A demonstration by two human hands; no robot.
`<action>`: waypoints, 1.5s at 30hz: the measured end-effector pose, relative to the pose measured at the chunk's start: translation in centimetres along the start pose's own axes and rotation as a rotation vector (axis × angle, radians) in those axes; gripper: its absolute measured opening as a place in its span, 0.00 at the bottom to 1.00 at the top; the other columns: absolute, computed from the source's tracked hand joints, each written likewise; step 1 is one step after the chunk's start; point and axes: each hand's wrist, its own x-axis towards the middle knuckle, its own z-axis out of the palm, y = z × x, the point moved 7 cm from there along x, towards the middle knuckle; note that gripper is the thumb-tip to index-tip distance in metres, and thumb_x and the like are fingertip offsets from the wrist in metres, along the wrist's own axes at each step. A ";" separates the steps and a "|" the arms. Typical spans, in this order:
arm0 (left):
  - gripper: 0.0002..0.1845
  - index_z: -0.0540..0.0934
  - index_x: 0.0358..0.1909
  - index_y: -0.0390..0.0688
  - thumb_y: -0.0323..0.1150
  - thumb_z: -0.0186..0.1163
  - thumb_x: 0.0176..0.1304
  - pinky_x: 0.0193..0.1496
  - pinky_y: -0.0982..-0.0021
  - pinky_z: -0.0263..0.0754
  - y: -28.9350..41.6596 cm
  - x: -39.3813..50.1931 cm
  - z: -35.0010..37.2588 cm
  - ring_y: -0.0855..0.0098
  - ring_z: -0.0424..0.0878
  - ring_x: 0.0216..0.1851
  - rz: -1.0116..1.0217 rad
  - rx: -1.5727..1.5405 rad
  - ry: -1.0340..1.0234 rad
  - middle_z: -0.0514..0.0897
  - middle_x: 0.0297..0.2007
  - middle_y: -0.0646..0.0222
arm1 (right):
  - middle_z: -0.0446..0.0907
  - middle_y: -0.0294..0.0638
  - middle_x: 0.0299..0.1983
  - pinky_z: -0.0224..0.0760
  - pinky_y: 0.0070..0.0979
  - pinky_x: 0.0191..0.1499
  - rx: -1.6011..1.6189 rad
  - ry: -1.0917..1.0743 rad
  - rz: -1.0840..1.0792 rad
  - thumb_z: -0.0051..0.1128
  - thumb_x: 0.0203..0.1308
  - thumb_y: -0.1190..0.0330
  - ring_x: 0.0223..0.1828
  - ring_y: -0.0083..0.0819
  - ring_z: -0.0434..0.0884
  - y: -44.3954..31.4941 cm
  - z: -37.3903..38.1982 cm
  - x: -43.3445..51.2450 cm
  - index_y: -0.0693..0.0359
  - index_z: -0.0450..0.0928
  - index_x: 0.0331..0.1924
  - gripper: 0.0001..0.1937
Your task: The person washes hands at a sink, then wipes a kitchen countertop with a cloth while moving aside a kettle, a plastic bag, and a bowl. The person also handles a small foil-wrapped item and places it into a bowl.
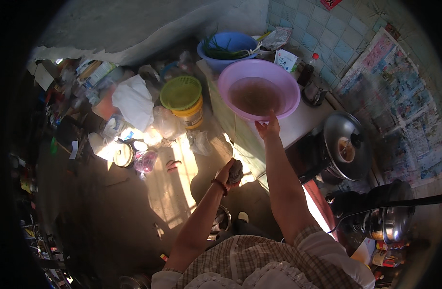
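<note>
My right hand (268, 127) touches the near rim of a pink plastic basin (292, 103), which holds brownish water and stands on the counter. The contents under the water cannot be made out. Lower and to the left, away from the counter's edge, my left hand (226, 175) is closed around a dark grey, crumpled thing (236, 171), perhaps a wet cloth. A beaded bracelet circles the left wrist. Behind the pink basin a blue basin (206, 60) holds long green stalks, perhaps scallions.
A green basket (181, 104) tops a yellow bucket (195, 121) left of the counter (309, 124). Bags and a lidded pot (123, 155) lie on the floor. To the right are a kettle (315, 91), a lidded wok (338, 137) and a steel pot (390, 220).
</note>
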 end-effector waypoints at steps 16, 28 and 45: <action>0.20 0.80 0.39 0.51 0.57 0.56 0.65 0.33 0.65 0.79 9.3 5.3 11.1 0.69 0.82 0.33 0.195 -0.176 -0.208 0.84 0.33 0.71 | 0.72 0.49 0.42 0.79 0.39 0.32 -0.186 0.027 0.008 0.61 0.52 0.69 0.37 0.46 0.77 -0.6 0.5 2.5 0.65 0.72 0.45 0.17; 0.11 0.81 0.39 0.46 0.43 0.58 0.66 0.36 0.69 0.77 21.2 4.1 5.7 0.71 0.82 0.36 0.181 -0.145 -0.103 0.84 0.35 0.72 | 0.74 0.45 0.33 0.74 0.29 0.23 -0.219 0.173 -0.103 0.59 0.53 0.73 0.27 0.37 0.77 1.2 -3.0 -4.5 0.66 0.74 0.43 0.13; 0.05 0.81 0.37 0.47 0.36 0.61 0.64 0.39 0.72 0.79 21.3 -2.4 -0.8 0.76 0.83 0.32 -0.219 0.713 -0.523 0.85 0.33 0.75 | 0.77 0.47 0.40 0.81 0.38 0.40 -0.094 0.177 -0.207 0.52 0.49 0.82 0.36 0.41 0.81 9.5 -18.6 -28.0 0.70 0.71 0.50 0.20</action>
